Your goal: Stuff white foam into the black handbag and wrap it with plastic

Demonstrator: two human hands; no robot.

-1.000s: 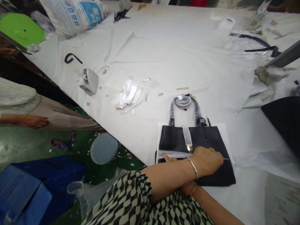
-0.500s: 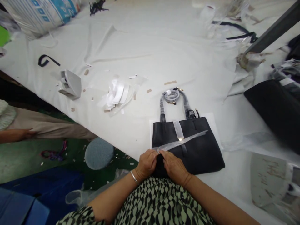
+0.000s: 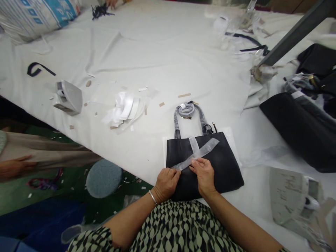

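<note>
A black handbag point(image 3: 223, 164) lies flat on the white table point(image 3: 168, 59) near its front edge, its wrapped handles point(image 3: 187, 115) pointing away from me. A clear plastic strip point(image 3: 202, 153) runs slantwise across the bag's front. My left hand point(image 3: 167, 181), with a bangle on the wrist, pinches the strip's near left end at the bag's lower left corner. My right hand point(image 3: 204, 175) lies on the bag just to the right, fingers pressing the strip near its middle.
A pile of white strips point(image 3: 126, 109) and a grey tape dispenser point(image 3: 67, 98) lie to the left. More black bags point(image 3: 301, 129) sit at the right. A round grey stool point(image 3: 103, 177) stands below the table edge. Another person's hand point(image 3: 14, 167) shows at far left.
My hands moved apart from the bag's lower edge. The right hand slid up along the strip, and the strip's far end now lies shorter and steeper across the bag.
</note>
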